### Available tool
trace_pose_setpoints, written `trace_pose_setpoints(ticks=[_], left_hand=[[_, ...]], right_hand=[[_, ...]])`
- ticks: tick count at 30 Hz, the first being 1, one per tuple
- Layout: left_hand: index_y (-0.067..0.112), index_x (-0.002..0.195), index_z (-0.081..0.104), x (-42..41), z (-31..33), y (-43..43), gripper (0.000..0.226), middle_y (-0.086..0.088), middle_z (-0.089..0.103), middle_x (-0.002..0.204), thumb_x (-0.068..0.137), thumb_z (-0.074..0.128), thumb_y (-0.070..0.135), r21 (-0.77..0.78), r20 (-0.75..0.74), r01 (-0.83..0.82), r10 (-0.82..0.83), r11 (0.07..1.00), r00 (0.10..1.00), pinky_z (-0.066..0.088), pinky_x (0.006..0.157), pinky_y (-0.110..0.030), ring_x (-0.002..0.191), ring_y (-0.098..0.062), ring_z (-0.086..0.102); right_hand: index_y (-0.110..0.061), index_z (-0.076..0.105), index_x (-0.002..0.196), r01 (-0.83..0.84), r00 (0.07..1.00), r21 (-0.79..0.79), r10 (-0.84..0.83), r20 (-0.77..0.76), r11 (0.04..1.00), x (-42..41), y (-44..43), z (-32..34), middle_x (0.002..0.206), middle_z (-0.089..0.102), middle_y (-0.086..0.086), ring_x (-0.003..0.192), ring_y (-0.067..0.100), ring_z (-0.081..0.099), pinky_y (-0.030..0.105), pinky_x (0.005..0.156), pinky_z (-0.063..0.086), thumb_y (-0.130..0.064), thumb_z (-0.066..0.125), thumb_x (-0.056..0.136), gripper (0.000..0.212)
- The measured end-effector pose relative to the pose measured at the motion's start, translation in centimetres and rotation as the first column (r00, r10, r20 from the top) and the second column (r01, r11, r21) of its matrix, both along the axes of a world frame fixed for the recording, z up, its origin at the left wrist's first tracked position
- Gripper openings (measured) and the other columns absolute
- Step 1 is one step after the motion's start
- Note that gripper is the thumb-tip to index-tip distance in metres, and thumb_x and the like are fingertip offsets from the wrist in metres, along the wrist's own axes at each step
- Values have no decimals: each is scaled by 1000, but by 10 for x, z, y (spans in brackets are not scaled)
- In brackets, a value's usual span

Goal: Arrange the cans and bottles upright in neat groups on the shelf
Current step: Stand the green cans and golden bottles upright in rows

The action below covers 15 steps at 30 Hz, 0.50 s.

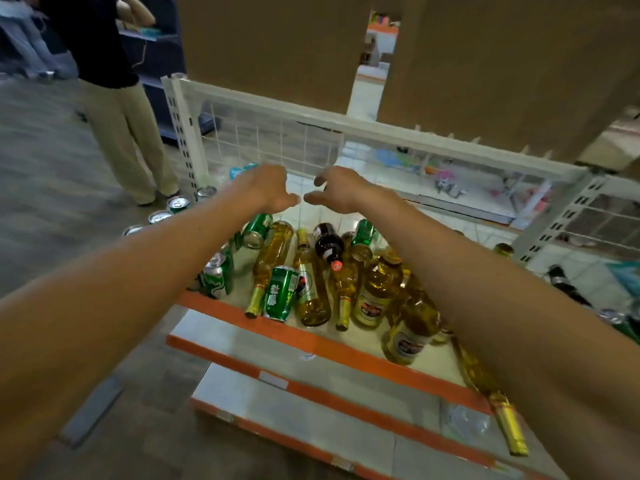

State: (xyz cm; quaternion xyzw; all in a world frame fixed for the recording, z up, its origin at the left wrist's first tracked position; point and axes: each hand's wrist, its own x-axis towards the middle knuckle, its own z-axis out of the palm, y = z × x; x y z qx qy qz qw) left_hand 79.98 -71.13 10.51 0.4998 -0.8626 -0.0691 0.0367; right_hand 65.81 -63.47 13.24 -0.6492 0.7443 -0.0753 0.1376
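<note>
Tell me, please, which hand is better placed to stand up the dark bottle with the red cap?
Probably the right hand: empty, fingers open, it hovers nearly above the dark glass bottle with the red cap. The left hand hangs over the green cans.

- A shop — a small supermarket or general store, going by the fittings.
- The shelf (311, 344) is retail gondola shelving: stepped white tiers, each with an orange front strip (346, 400) of the kind that carries price tickets; one white label (273, 380) sits on a strip.
- Slotted white uprights (183, 133) and a wire-mesh back panel (270, 140) frame the unit.
- Stock is drinks — green cans (280, 292) and amber glass bottles (379, 292), most lying on their sides.
- Through the mesh, another aisle with blurred, colourful goods on low shelving (443, 174).
- Brown cardboard sheets (277, 43) hang above.
- A second person (114, 98) stands in the aisle beside dark blue shelving (162, 60).
</note>
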Motion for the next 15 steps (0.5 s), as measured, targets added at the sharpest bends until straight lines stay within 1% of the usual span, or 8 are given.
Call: trace_pose_setpoints(ticks=[2, 4, 5, 8, 10, 11, 13, 15], left_hand=[[10, 134, 54, -31, 30, 19, 59, -14, 57, 134, 91, 61, 50, -28, -55, 69, -71, 997, 996, 46, 100, -45, 120, -32, 55], [10, 128, 59, -62, 56, 42, 56, -12, 62, 127, 90, 61, 51, -36, -81, 127, -130, 991, 988, 49, 97, -46, 112, -31, 59], [11, 127, 60, -77, 67, 54, 55, -11, 63, 124, 90, 61, 52, -36, -87, 156, -159, 987, 983, 49, 96, -46, 110, -30, 59], [12, 130, 57, -121, 90, 101, 57, -9, 60, 128, 91, 59, 53, -65, -84, 246, -251, 967, 964, 48, 96, -42, 113, -28, 57], [12, 131, 57, -150, 101, 138, 57, -10, 59, 129, 91, 59, 53, -66, -83, 311, -316, 948, 945, 47, 93, -40, 113, -27, 56], [12, 130, 57, -164, 105, 157, 56, -10, 59, 128, 91, 59, 53, -68, -79, 347, -352, 935, 933, 46, 91, -39, 113, -27, 56], [12, 130, 58, -195, 107, 199, 57, -11, 59, 130, 91, 59, 53, -68, -55, 403, -407, 913, 912, 46, 92, -40, 115, -28, 56], [10, 134, 55, -224, 107, 247, 60, -12, 56, 136, 92, 58, 53, -57, -16, 455, -457, 888, 889, 45, 97, -41, 121, -31, 54]], right_hand=[[-9, 52, 138, 48, 999, -26, -48, -15, 999, -26, 24, 20, 139, 54, 11, 123, 28, 53, 36, 98, 44, -44, 59, 95, 56], [-10, 54, 134, 105, 994, -62, -104, 13, 993, -54, 55, 37, 134, 58, 9, 118, 26, 55, 33, 91, 44, -40, 60, 95, 49], [-11, 55, 134, 135, 991, -85, -133, 27, 987, -68, 72, 44, 134, 58, 8, 117, 26, 55, 32, 90, 44, -39, 60, 96, 48], [-11, 53, 137, 257, 967, -127, -254, 33, 958, -117, 129, 59, 138, 56, 7, 121, 26, 54, 32, 91, 42, -45, 60, 93, 56], [-12, 54, 135, 342, 940, -126, -340, 32, 931, -151, 175, 67, 135, 58, 7, 116, 25, 56, 32, 88, 44, -48, 60, 92, 57], [-11, 56, 132, 379, 925, -124, -377, 36, 917, -167, 199, 69, 132, 60, 8, 113, 25, 58, 33, 88, 47, -47, 61, 91, 55], [-4, 61, 125, 448, 894, -124, -445, 54, 885, -197, 254, 72, 126, 63, 14, 110, 29, 60, 40, 94, 50, -43, 63, 91, 51], [2, 62, 123, 512, 859, -131, -506, 78, 849, -222, 309, 71, 124, 63, 21, 111, 35, 60, 48, 99, 48, -39, 62, 93, 51]])
